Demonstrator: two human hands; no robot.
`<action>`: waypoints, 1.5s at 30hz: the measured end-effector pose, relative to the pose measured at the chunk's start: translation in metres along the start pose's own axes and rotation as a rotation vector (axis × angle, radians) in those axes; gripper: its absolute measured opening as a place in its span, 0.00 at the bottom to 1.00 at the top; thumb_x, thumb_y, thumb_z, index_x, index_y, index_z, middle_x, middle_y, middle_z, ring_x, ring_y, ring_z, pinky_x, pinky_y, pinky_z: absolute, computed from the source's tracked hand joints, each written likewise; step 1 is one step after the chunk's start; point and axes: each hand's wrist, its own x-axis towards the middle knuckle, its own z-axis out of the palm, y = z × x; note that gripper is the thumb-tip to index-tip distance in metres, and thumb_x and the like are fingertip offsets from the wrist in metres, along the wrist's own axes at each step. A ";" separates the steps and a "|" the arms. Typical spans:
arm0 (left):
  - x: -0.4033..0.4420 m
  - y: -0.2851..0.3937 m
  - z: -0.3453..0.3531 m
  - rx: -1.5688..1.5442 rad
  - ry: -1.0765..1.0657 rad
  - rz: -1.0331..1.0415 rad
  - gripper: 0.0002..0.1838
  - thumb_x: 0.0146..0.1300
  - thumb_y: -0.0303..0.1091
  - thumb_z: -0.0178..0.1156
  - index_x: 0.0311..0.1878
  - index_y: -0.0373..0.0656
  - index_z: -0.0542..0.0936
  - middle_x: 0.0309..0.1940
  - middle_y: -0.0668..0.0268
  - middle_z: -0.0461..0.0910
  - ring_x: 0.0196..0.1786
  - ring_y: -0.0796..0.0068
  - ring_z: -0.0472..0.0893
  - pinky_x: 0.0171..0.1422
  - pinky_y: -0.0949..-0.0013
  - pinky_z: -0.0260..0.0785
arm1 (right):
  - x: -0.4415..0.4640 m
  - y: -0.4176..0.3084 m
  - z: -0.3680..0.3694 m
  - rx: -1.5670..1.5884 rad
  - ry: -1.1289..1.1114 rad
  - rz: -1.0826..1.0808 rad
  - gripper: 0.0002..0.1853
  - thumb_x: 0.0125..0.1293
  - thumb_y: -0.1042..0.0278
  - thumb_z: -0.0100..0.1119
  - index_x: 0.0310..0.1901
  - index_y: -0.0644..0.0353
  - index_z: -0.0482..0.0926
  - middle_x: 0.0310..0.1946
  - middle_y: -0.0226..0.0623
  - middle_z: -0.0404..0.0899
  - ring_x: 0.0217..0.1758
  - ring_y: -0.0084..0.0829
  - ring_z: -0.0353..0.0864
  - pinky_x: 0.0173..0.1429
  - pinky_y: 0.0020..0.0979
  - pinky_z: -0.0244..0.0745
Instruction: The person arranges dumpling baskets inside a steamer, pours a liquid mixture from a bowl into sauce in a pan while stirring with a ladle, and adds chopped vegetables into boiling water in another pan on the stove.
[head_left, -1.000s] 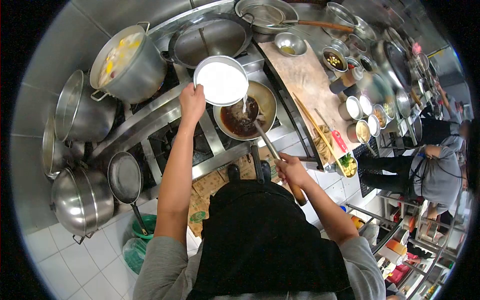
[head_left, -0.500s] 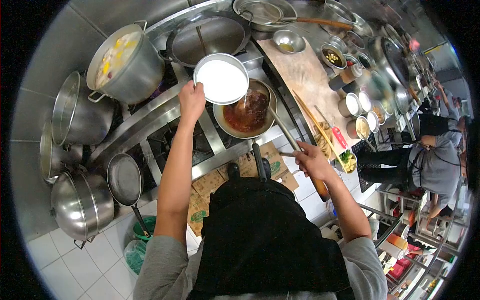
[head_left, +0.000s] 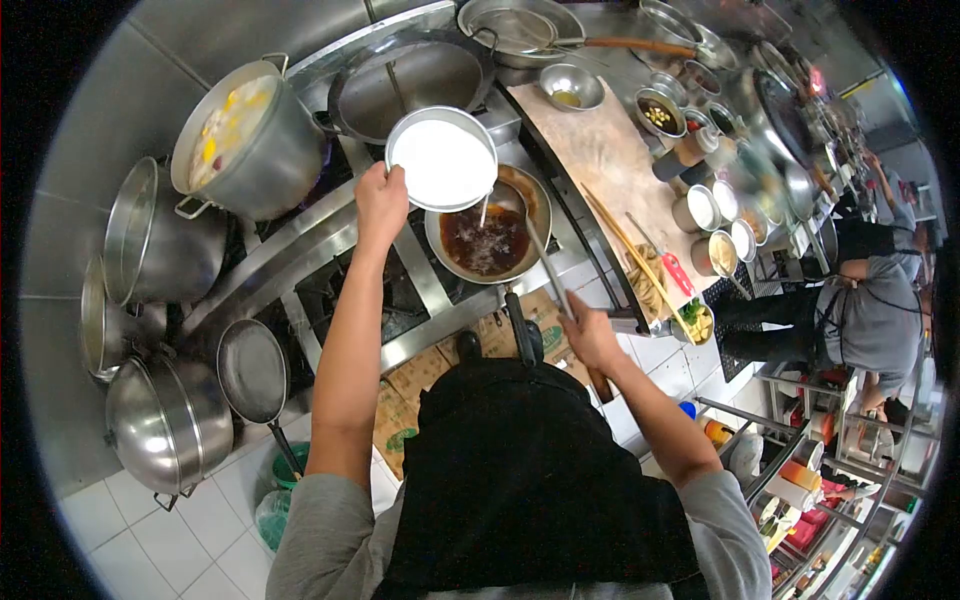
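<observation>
Head view: the left arm reached forward, nearly straight, from its short grey sleeve to a point above the stove (head_left: 355,320). The left hand (head_left: 380,205) gripped the bowl (head_left: 442,160) at its near left edge, the fingers clamped on the rim with the thumb toward the top; those beneath were hidden. The bowl was held in the air over the far left part of the pan (head_left: 544,205), its white contents facing the camera, and a thin white stream (head_left: 484,211) ran from its lower right edge into the brown liquid (head_left: 480,248).

The right arm was bent at the elbow, out to the side, with the forearm angled inward and forward. The right hand (head_left: 592,338) was closed around the ladle (head_left: 546,258), the fingers clamped on its handle, knuckles up. The brown butt end showed below the hand, and the shaft slanted up and left to the ladle's head inside the pan.

The pan rested on the stove, between the two hands' reach, its black handle pointing back at the apron (head_left: 530,470). Behind the bowl sat the wok (head_left: 425,85); chopsticks (head_left: 625,240) lay on the pale surface (head_left: 578,130) at right.
</observation>
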 end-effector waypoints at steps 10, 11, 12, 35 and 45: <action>0.002 -0.003 -0.004 0.025 -0.030 0.012 0.18 0.66 0.36 0.55 0.28 0.27 0.73 0.24 0.39 0.75 0.29 0.42 0.77 0.38 0.50 0.66 | -0.012 -0.050 -0.035 0.960 -0.313 0.479 0.14 0.75 0.64 0.57 0.56 0.61 0.75 0.28 0.27 0.72 0.20 0.18 0.68 0.21 0.24 0.66; 0.003 -0.007 -0.002 0.013 -0.028 0.010 0.18 0.66 0.36 0.55 0.28 0.27 0.73 0.24 0.39 0.75 0.29 0.42 0.77 0.39 0.50 0.66 | -0.013 -0.060 -0.044 0.870 -0.306 0.487 0.18 0.74 0.66 0.55 0.61 0.63 0.74 0.28 0.27 0.72 0.20 0.18 0.68 0.21 0.25 0.67; 0.002 -0.007 -0.002 0.001 -0.026 0.007 0.18 0.66 0.36 0.55 0.28 0.27 0.73 0.24 0.39 0.75 0.30 0.42 0.77 0.39 0.50 0.66 | -0.013 -0.062 -0.050 0.788 -0.298 0.454 0.19 0.74 0.67 0.55 0.63 0.63 0.72 0.28 0.27 0.72 0.20 0.18 0.69 0.21 0.26 0.68; 0.015 -0.003 0.006 0.060 -0.027 0.008 0.17 0.66 0.38 0.55 0.33 0.28 0.77 0.27 0.40 0.78 0.31 0.46 0.80 0.39 0.51 0.68 | -0.011 -0.026 0.004 0.597 -0.181 0.352 0.20 0.74 0.66 0.55 0.64 0.63 0.74 0.23 0.27 0.73 0.21 0.19 0.72 0.22 0.26 0.70; 0.020 -0.005 0.001 0.048 -0.042 0.003 0.19 0.66 0.38 0.54 0.30 0.27 0.74 0.28 0.38 0.78 0.33 0.39 0.78 0.42 0.48 0.67 | -0.015 -0.055 -0.050 0.765 -0.281 0.433 0.21 0.74 0.67 0.55 0.66 0.61 0.72 0.27 0.27 0.72 0.19 0.17 0.69 0.21 0.25 0.71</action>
